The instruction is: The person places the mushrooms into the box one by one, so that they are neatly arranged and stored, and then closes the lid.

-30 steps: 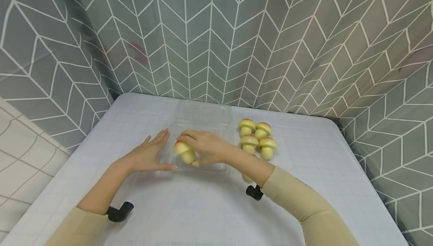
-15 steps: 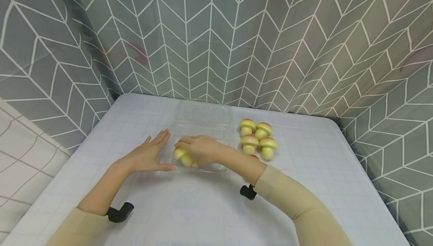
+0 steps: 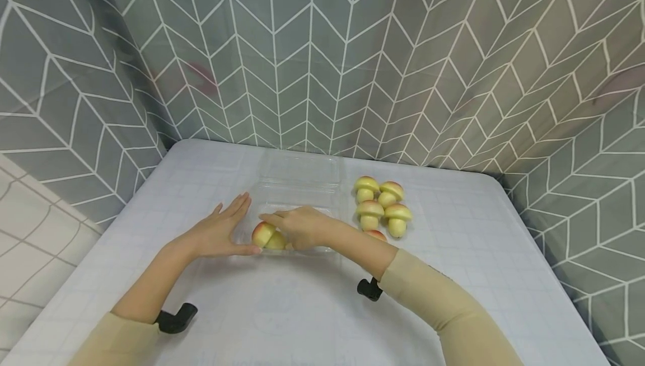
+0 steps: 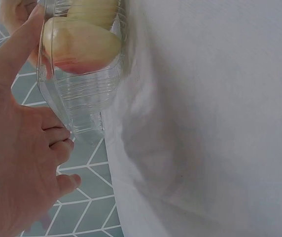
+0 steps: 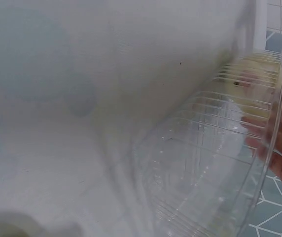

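Note:
A yellow mushroom-shaped piece with a reddish cap (image 3: 263, 234) lies on its side in the near-left corner of a clear plastic clamshell box (image 3: 302, 193). My right hand (image 3: 306, 228) reaches in over the box and holds that mushroom, thumb by the stem and fingers along the cap's far side. Through the box wall in the right wrist view, the fingers (image 5: 279, 148) show beside the pale mushroom (image 5: 252, 91). My left hand (image 3: 218, 233) is spread at the box's left side, with the thumb at the near-left rim. In the left wrist view the cap (image 4: 82, 47) sits against the ribbed wall.
Several more mushroom pieces (image 3: 370, 212) stand grouped right of the box, one partly behind my right forearm. The box's open lid (image 3: 301, 167) lies toward the back. A white cloth covers the table (image 3: 282, 310); a patterned grey curtain (image 3: 322, 64) hangs behind it.
My right hand has lowered the mushroom into the box's near-left corner. Its cap has tipped left and shows more fully. My left hand has stayed in place.

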`<state>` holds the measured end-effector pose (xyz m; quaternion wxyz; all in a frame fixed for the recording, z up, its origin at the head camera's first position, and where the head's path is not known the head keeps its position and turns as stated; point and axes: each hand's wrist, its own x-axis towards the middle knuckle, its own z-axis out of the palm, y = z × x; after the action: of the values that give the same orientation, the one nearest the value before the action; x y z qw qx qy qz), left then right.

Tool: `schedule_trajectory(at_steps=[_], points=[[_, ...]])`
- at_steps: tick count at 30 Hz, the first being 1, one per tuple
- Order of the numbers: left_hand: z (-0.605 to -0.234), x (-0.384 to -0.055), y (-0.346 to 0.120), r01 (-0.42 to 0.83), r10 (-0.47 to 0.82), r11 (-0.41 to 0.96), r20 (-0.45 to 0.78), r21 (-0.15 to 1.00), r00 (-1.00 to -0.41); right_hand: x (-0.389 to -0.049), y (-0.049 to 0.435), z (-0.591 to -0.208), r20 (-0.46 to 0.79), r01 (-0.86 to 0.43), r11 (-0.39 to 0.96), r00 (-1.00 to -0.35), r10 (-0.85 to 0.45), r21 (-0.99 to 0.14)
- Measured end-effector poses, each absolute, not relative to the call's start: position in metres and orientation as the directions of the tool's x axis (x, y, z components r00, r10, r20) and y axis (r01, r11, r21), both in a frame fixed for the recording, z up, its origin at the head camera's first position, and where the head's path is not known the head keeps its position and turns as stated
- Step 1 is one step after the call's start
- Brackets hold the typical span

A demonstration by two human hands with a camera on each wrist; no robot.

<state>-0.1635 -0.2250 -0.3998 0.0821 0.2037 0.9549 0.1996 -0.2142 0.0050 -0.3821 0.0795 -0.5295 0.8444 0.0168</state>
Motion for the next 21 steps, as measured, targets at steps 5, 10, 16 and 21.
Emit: schedule_trajectory(at_steps=[5, 10, 16, 21], points=[[-0.399, -0.163, -0.225, 0.357, 0.423, 0.836, -0.075, 0.418, -0.903, -0.213, 0.005, -0.38, -0.159, -0.896, 0.44, -0.427, -0.89, -0.054], [-0.399, -0.163, -0.225, 0.356, 0.422, 0.838, -0.077, 0.415, -0.903, -0.213, 0.006, -0.379, -0.164, -0.885, 0.46, -0.446, -0.88, -0.064], [-0.401, -0.165, -0.225, 0.359, 0.422, 0.842, -0.076, 0.402, -0.904, -0.214, 0.009, -0.376, -0.164, -0.861, 0.496, -0.477, -0.863, -0.109], [-0.402, -0.164, -0.226, 0.359, 0.422, 0.84, -0.074, 0.406, -0.904, -0.215, 0.016, -0.373, -0.083, -0.857, 0.501, -0.494, -0.866, -0.121]])
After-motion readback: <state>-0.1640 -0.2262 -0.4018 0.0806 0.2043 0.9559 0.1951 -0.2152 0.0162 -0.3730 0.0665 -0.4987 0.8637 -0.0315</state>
